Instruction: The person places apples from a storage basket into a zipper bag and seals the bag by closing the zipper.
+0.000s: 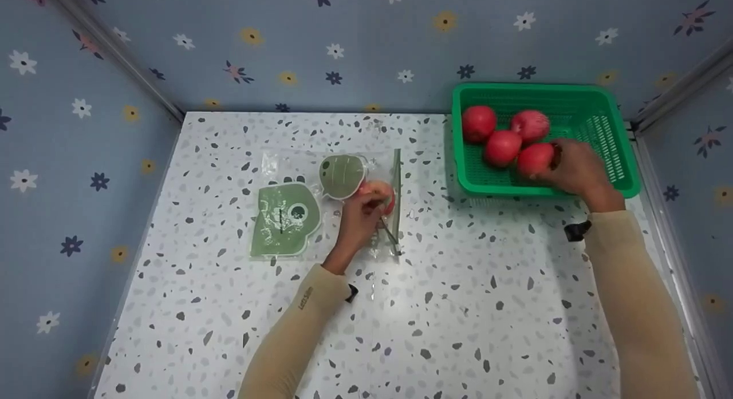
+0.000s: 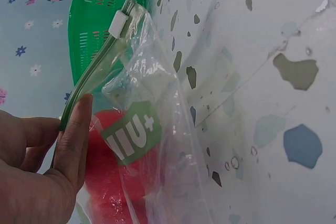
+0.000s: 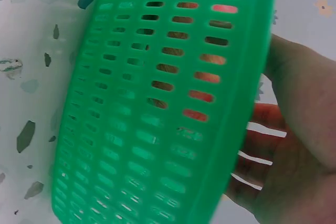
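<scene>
A clear zip bag with green printed patches lies on the speckled table. My left hand holds its open mouth, fingers along the green zip strip, and a red apple sits inside the bag. At the right, my right hand reaches into the green basket and grips a red apple at its near side. Three more red apples lie in the basket. In the right wrist view the basket wall hides the held apple.
Flowered blue walls close in the table at the back and both sides. The basket stands in the far right corner. The near half of the table is bare.
</scene>
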`<state>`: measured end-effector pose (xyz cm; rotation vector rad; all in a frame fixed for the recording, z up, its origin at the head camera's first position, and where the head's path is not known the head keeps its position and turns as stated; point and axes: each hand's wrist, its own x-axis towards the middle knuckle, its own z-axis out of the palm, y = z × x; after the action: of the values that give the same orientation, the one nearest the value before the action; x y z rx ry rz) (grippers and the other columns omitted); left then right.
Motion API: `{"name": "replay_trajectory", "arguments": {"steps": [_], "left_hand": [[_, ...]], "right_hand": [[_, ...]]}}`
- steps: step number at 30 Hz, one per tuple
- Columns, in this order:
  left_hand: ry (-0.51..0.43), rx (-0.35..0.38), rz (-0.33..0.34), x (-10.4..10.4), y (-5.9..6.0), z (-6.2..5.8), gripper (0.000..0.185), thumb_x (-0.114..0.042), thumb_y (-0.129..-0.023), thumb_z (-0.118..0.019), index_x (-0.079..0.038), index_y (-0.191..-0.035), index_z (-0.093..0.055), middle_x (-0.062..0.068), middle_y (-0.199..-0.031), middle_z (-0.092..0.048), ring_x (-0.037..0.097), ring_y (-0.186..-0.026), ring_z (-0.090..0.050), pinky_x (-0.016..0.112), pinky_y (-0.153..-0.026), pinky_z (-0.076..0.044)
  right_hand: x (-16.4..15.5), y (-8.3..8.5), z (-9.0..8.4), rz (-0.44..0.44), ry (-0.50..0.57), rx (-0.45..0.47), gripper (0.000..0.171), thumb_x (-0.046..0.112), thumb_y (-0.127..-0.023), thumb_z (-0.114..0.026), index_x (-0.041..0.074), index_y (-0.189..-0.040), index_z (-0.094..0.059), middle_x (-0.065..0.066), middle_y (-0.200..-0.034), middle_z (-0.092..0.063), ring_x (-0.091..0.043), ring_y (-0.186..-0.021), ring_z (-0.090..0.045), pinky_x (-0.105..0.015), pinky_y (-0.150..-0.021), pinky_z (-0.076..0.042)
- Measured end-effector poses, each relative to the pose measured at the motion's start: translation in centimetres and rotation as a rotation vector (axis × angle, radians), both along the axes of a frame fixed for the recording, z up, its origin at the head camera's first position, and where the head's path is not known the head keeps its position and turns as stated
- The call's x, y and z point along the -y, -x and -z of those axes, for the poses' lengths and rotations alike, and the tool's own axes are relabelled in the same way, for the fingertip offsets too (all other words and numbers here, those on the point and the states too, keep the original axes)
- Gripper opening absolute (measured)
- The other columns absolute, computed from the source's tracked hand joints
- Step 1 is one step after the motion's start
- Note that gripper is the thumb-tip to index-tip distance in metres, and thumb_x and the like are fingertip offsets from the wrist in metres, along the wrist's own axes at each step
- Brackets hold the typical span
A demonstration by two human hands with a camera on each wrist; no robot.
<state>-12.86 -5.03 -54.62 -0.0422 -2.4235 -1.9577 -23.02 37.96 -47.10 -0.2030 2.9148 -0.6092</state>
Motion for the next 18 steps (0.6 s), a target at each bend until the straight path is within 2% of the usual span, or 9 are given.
{"name": "replay_trajectory", "arguments": {"steps": [4,12,16,18], "left_hand": [[-0.001,0.021,0.005,0.1,0.0,0.0,0.025,0.009,-0.095,-0.062,0.007,-0.117,-0.074,0.025,-0.105,-0.072,0.021,-0.083,-0.067,0.017,-0.061,-0.055],[0.028,0.018,0.008,0.2,-0.1,-0.1,0.025,0.008,-0.095,-0.062,0.008,-0.116,-0.074,0.024,-0.108,-0.072,0.023,-0.089,-0.067,0.016,-0.068,-0.053],[0.029,0.000,0.011,0.2,-0.1,0.0,0.024,0.009,-0.094,-0.062,0.009,-0.116,-0.073,0.025,-0.107,-0.071,0.025,-0.089,-0.068,0.016,-0.068,-0.054],[0.032,-0.012,0.009,0.2,0.0,0.1,0.024,0.009,-0.094,-0.062,0.009,-0.115,-0.073,0.025,-0.107,-0.072,0.026,-0.089,-0.068,0.016,-0.068,-0.053]], "right_hand": [[0.3,-0.3,-0.5,-0.016,-0.008,-0.060,0.067,0.026,-0.085,-0.085,-0.011,-0.133,-0.056,-0.030,-0.113,-0.062,-0.043,-0.100,-0.054,-0.059,-0.081,-0.047],[1.3,-0.6,-1.4,-0.058,-0.017,-0.143,0.049,0.022,-0.083,-0.086,-0.004,-0.116,-0.062,-0.022,-0.099,-0.063,-0.036,-0.090,-0.054,-0.049,-0.072,-0.043],[1.9,-0.8,-1.8,-0.074,-0.023,-0.183,0.043,0.022,-0.081,-0.087,-0.001,-0.108,-0.063,-0.019,-0.092,-0.062,-0.033,-0.084,-0.053,-0.045,-0.067,-0.040],[2.2,-0.9,-2.0,-0.080,-0.018,-0.199,0.044,0.021,-0.081,-0.088,-0.001,-0.109,-0.064,-0.019,-0.092,-0.063,-0.033,-0.084,-0.053,-0.045,-0.068,-0.040]]}}
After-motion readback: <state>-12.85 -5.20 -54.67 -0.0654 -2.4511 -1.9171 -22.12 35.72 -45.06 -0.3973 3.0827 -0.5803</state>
